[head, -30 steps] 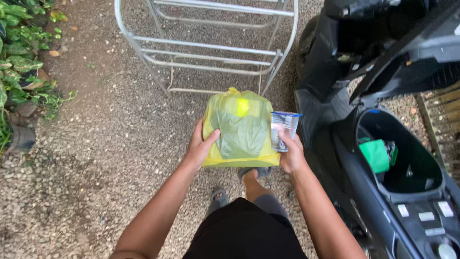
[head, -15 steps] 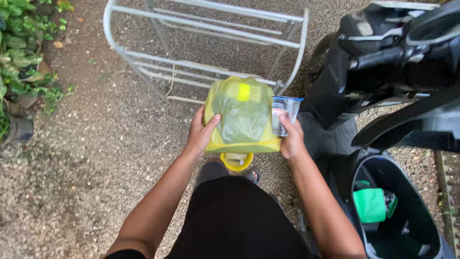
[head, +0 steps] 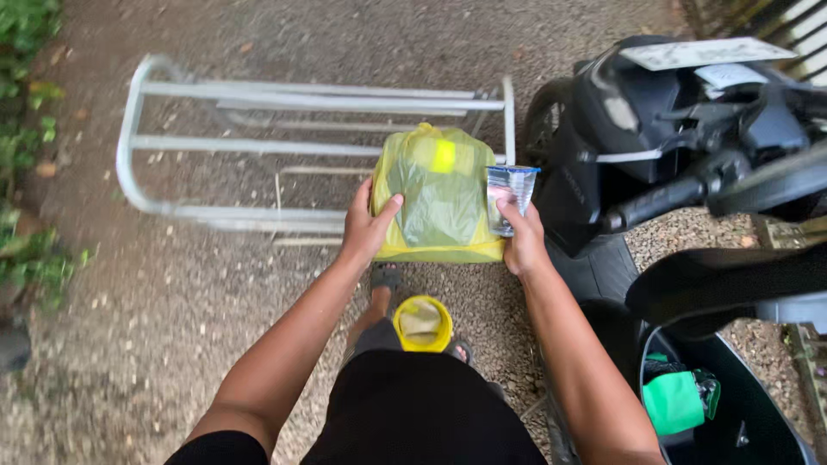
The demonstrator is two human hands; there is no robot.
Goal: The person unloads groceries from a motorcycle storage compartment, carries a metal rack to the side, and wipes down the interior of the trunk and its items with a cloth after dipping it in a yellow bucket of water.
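I hold a package wrapped in a yellow plastic bag (head: 438, 194) out in front of me with both hands. My left hand (head: 366, 226) grips its left side, thumb over the top face. My right hand (head: 519, 237) supports the right side and also pinches a small clear plastic packet with a blue strip (head: 508, 194) against the bag. Below the bag, near my waist, hangs a round yellow-rimmed item (head: 422, 324). My black clothing fills the bottom centre.
A silver metal rack (head: 258, 155) lies on the gravel ground (head: 172, 284) just beyond the bag. A black scooter (head: 689, 172) stands on the right with its under-seat compartment open, a green bundle (head: 674, 402) inside. Green plants (head: 26, 146) edge the left.
My view has moved forward and tilted; the rack now sits closer below the bag, and the scooter's open compartment has dropped to the bottom right. My grip on bag and packet is unchanged.
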